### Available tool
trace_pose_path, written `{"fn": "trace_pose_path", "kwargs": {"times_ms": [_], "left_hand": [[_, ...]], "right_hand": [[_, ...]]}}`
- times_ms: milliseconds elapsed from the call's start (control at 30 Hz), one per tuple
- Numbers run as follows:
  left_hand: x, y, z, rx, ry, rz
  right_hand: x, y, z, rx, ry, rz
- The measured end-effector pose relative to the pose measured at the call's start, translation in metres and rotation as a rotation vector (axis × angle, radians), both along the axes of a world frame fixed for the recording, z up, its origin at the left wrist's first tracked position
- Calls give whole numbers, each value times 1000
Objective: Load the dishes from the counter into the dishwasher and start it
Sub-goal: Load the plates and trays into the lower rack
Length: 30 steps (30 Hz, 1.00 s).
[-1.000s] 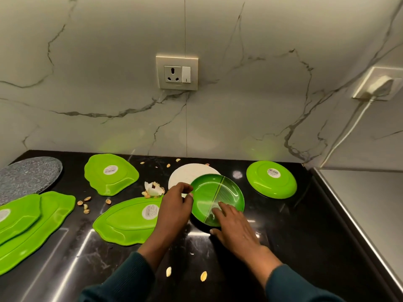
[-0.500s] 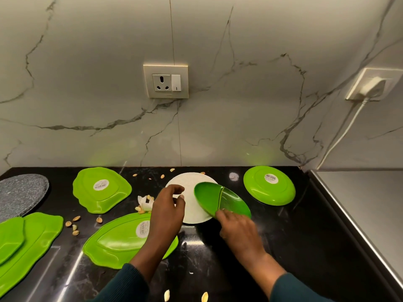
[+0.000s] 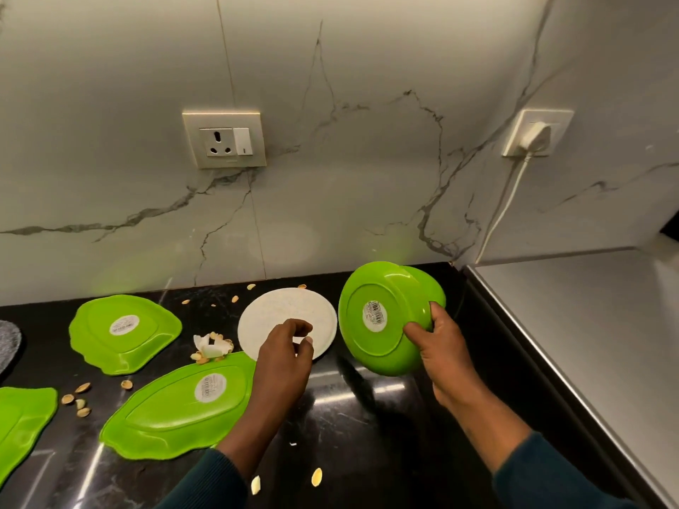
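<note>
My right hand [image 3: 437, 347] grips a round green plate [image 3: 378, 321] by its right rim and holds it tilted above the black counter [image 3: 367, 416], with the stickered underside facing me. More green shows just behind its upper right rim; whether that is a second plate I cannot tell. My left hand [image 3: 286, 358] hovers with loosely curled fingers over the near edge of a white round plate [image 3: 283, 310] and holds nothing. Two leaf-shaped green plates lie upside down on the counter, one near [image 3: 183, 402], one farther left [image 3: 121, 332]. A third green plate [image 3: 22, 424] is cut off at the left edge.
Pistachio shells [image 3: 79, 398] and peel scraps [image 3: 211, 347] litter the counter, and two shells [image 3: 316, 476] lie near the front. A grey mat [image 3: 9, 343] sits at the far left. A steel surface [image 3: 588, 343] borders the counter on the right. A plugged-in cord [image 3: 503, 203] hangs down the marble wall.
My right hand has lifted the round green plate, turned its underside toward me and moved it right. My left hand has let go of its rim and stays over the white plate.
</note>
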<state>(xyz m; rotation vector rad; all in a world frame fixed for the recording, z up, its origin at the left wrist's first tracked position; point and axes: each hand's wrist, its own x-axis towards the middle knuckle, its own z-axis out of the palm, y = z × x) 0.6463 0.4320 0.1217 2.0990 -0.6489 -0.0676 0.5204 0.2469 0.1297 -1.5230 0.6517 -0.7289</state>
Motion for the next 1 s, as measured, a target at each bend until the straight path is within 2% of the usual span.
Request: {"fn": "trace_pose_path", "kwargs": {"times_ms": [167, 300, 467, 600, 833, 1000], "left_hand": [[-29, -13, -1, -3, -8, -63], [-59, -23, -3, -1, -11, -134], [-110, -46, -1, 30, -36, -213], [-170, -73, -4, 38, -45, -280], [-305, -122, -10, 35, -130, -458], [-395, -153, -16, 62, -122, -616]], "right_hand": [[-44, -8, -1, 151, -107, -83], [-92, -23, -4, 152, -132, -77], [-174, -48, 5, 45, -111, -15], [-257, -68, 20, -39, -46, 22], [-413, -92, 30, -51, 53, -32], [-529, -100, 21, -18, 129, -71]]}}
